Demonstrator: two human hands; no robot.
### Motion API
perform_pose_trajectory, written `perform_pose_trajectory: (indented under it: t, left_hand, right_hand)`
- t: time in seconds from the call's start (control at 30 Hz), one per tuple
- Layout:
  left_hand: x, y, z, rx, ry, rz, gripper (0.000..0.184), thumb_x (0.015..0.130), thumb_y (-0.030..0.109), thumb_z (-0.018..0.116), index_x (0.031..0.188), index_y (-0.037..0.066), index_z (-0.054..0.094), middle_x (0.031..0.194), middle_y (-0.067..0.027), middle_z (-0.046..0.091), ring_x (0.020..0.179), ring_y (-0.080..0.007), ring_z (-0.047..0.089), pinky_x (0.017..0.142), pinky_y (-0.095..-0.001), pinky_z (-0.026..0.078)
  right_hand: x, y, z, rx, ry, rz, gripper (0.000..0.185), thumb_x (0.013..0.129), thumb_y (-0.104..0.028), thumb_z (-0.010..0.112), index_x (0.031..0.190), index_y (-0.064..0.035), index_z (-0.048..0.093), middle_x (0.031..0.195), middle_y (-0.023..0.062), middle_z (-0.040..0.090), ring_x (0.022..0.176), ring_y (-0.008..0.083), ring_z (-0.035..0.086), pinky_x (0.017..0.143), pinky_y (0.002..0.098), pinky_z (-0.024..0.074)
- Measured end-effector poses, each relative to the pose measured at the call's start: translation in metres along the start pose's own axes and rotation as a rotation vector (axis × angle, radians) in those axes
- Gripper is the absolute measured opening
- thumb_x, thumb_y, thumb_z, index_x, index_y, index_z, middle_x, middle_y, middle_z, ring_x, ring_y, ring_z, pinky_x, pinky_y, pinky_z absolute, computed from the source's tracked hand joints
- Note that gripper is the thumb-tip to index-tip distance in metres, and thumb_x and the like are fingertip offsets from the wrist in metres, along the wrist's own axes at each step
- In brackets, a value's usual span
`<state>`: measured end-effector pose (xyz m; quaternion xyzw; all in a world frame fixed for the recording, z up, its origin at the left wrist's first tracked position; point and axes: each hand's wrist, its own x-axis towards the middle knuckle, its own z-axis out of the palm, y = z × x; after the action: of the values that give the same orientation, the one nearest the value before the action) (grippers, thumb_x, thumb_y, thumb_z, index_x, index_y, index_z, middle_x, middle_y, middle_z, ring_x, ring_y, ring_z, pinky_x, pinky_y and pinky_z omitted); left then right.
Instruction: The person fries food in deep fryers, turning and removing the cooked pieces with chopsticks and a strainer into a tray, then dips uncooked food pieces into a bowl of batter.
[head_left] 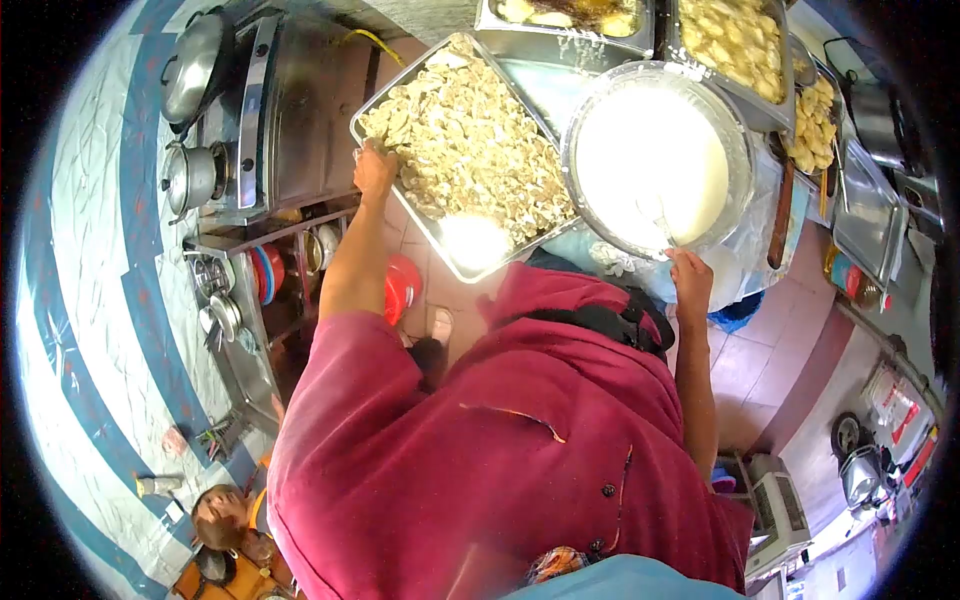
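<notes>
My left hand [376, 170] grips the left edge of a metal tray [433, 232] heaped with pale, lumpy food pieces [470, 140]. The tray sits tilted beside a large round bowl [742, 160] of white, creamy batter [650, 150]. At the bowl's near rim, my right hand [690, 275] is closed on the handle of a thin metal utensil [662, 228], whose far end is in the batter. Glare hides part of the batter and the tray's near corner.
Behind the bowl are a fryer [570, 42] with pieces in dark oil and a tray of fried pieces [735, 45]. Pots [190, 180] stand on a stove at the left. A red bucket [402, 285] is on the floor. Another person [222, 515] is at the lower left.
</notes>
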<state>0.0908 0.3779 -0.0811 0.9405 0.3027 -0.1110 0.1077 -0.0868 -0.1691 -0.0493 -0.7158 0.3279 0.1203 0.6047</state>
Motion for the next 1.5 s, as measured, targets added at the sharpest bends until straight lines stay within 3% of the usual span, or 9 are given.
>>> perform_pose_trajectory:
  t: [0.27, 0.5, 0.67, 0.83, 0.93, 1.03, 1.23, 1.27, 1.5]
  left_hand:
    - [0.01, 0.008, 0.011, 0.109, -0.034, -0.053, 0.057, 0.076, 0.031, 0.066, 0.126, 0.007, 0.057, 0.124, -0.0187, 0.058, 0.112, -0.0377, 0.059, 0.092, -0.0458, 0.048]
    - [0.014, -0.015, 0.016, -0.199, 0.291, 0.028, 0.044, 0.08, 0.029, 0.062, 0.11, -0.002, 0.057, 0.106, -0.0194, 0.065, 0.096, -0.0363, 0.064, 0.083, -0.0452, 0.049]
    - [-0.029, 0.011, 0.002, -1.429, -0.187, -0.026, 0.033, 0.092, 0.014, 0.057, 0.12, -0.003, 0.047, 0.102, -0.0133, 0.063, 0.088, -0.0254, 0.064, 0.081, -0.0395, 0.056]
    - [-0.115, 0.096, 0.018, -1.673, -1.164, -0.279, 0.027, 0.089, 0.018, 0.063, 0.112, 0.003, 0.062, 0.099, -0.0064, 0.066, 0.085, -0.0157, 0.062, 0.073, -0.0276, 0.053]
    - [-0.178, 0.16, 0.039, -1.476, -1.294, -0.184, 0.03, 0.087, 0.019, 0.066, 0.113, 0.005, 0.062, 0.099, -0.0035, 0.066, 0.077, -0.008, 0.057, 0.063, -0.0194, 0.047]
    - [-0.212, 0.197, 0.089, -1.117, -1.271, 0.006, 0.034, 0.086, 0.02, 0.065, 0.114, 0.002, 0.061, 0.101, -0.0047, 0.066, 0.076, -0.0116, 0.059, 0.063, -0.0246, 0.049]
    - [-0.269, 0.253, 0.135, -0.318, -0.433, 0.856, 0.048, 0.079, 0.023, 0.068, 0.122, 0.006, 0.058, 0.092, -0.0167, 0.07, 0.079, -0.0335, 0.068, 0.071, -0.0432, 0.054]
    - [-0.275, 0.259, 0.127, -0.216, -0.462, 0.844, 0.034, 0.083, 0.024, 0.058, 0.115, 0.012, 0.06, 0.089, -0.0202, 0.068, 0.087, -0.0417, 0.065, 0.077, -0.0492, 0.052]
    - [-0.281, 0.261, 0.133, -0.015, -0.429, 0.916, 0.033, 0.084, 0.022, 0.059, 0.115, 0.012, 0.059, 0.088, -0.0196, 0.069, 0.084, -0.0386, 0.067, 0.075, -0.0498, 0.053]
  right_hand:
    - [-0.008, 0.004, -0.006, -0.064, 0.004, -0.022, 0.03, 0.092, -0.023, 0.055, 0.093, 0.0009, 0.072, 0.059, -0.0035, 0.047, 0.054, 0.0051, 0.04, 0.05, 0.0237, 0.0297]
    - [-0.007, 0.01, -0.013, 0.037, 0.013, -0.033, 0.029, 0.093, -0.023, 0.055, 0.094, 0.0011, 0.072, 0.061, -0.0042, 0.048, 0.057, 0.0045, 0.041, 0.052, 0.0235, 0.0315]
    - [-0.009, 0.015, -0.026, 0.031, 0.031, -0.012, 0.03, 0.093, -0.023, 0.055, 0.093, 0.0015, 0.072, 0.062, -0.004, 0.049, 0.058, 0.0055, 0.043, 0.052, 0.024, 0.0329]
    - [-0.009, 0.02, -0.029, 0.048, 0.081, -0.054, 0.028, 0.093, -0.02, 0.056, 0.09, 0.0037, 0.07, 0.058, -0.0053, 0.042, 0.054, 0.004, 0.036, 0.049, 0.0225, 0.026]
    - [-0.009, 0.018, -0.035, -0.181, 0.131, -0.081, 0.026, 0.091, -0.021, 0.057, 0.09, 0.0011, 0.071, 0.055, 0.0014, 0.049, 0.051, 0.0078, 0.046, 0.049, 0.0259, 0.0336]
    - [-0.02, 0.004, -0.034, -0.502, 0.259, -0.115, 0.028, 0.089, -0.026, 0.055, 0.09, -0.0027, 0.07, 0.073, 0.0217, 0.064, 0.067, 0.0355, 0.063, 0.065, 0.0436, 0.0485]
    - [-0.031, -0.012, -0.028, -0.898, 0.367, -0.122, 0.029, 0.09, -0.029, 0.051, 0.084, -0.0066, 0.069, 0.08, 0.0212, 0.067, 0.079, 0.0409, 0.065, 0.074, 0.0493, 0.0513]
    - [-0.031, -0.012, -0.025, -0.894, 0.376, -0.131, 0.027, 0.09, -0.028, 0.052, 0.081, -0.0065, 0.068, 0.079, 0.0212, 0.067, 0.077, 0.0413, 0.064, 0.072, 0.0499, 0.0511]
    - [-0.03, -0.015, -0.004, -0.835, 0.326, -0.244, 0.024, 0.088, -0.025, 0.056, 0.076, -0.0076, 0.066, 0.074, 0.0201, 0.066, 0.07, 0.0428, 0.064, 0.067, 0.0509, 0.0509]
